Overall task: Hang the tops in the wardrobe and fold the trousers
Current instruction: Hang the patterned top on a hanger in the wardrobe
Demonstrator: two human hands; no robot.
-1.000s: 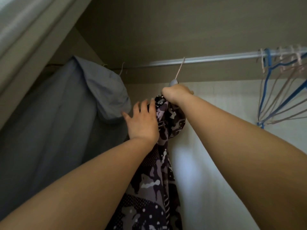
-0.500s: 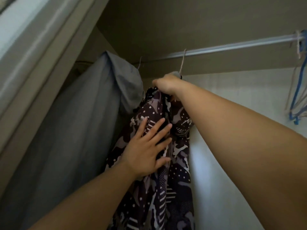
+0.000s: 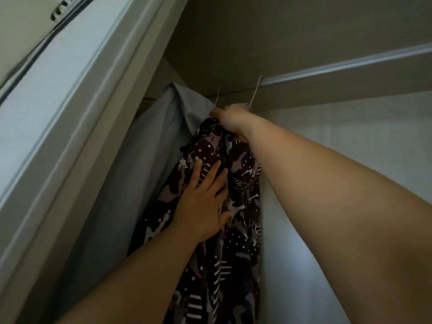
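One dark patterned top (image 3: 233, 253) hangs inside the wardrobe (image 3: 292, 31) on a thin hanger (image 3: 254, 92) whose hook reaches up to the rail (image 3: 350, 64). The right hand (image 3: 233, 120) has its fingers curled tight round the top's upper end, just below the hook. The left hand (image 3: 203, 202) lies flat against the cloth lower down, fingers straight and a little apart. Just left, touching the top, hangs a pale blue garment (image 3: 152, 160) on its own hook. Further left runs a white door frame (image 3: 81, 101); a pale wall (image 3: 350, 136) stands behind.

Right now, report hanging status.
Right hand grips patterned top at its neck; left hand flat on it. Hanger hook at rail. Blue-grey garment close alongside.
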